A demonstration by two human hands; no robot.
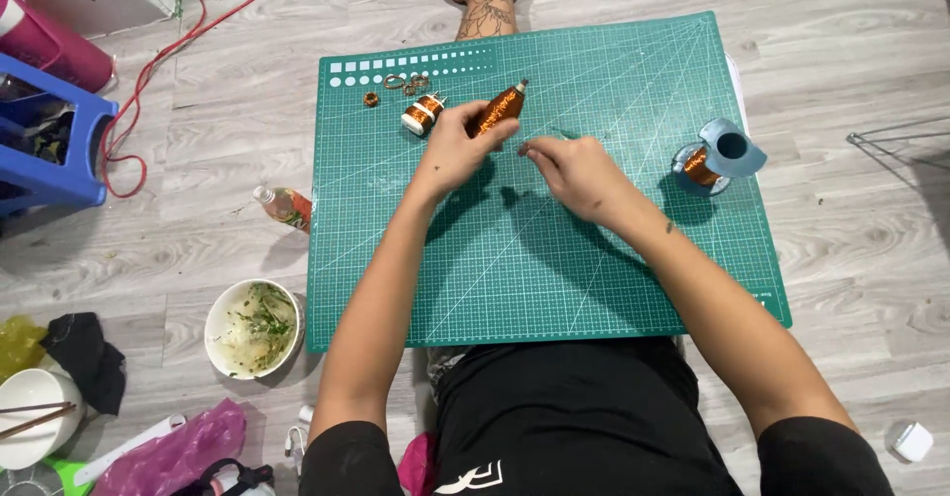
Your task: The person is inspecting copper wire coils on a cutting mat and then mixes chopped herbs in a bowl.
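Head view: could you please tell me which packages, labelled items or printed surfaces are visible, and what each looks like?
Small bottle: lying on the floor left of the mat, white cap, orange-green label.
Cutting mat: green rectangle, white printed grid.
Pink plastic bag: crumpled, bottom left.
No screens or signs.

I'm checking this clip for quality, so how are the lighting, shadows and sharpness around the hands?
Head view: even, soft light; the left hand and right hand cast dark shadows onto the green cutting mat; the copper wire bobbin is sharp; no glare; mat edges bow slightly from the wide lens.
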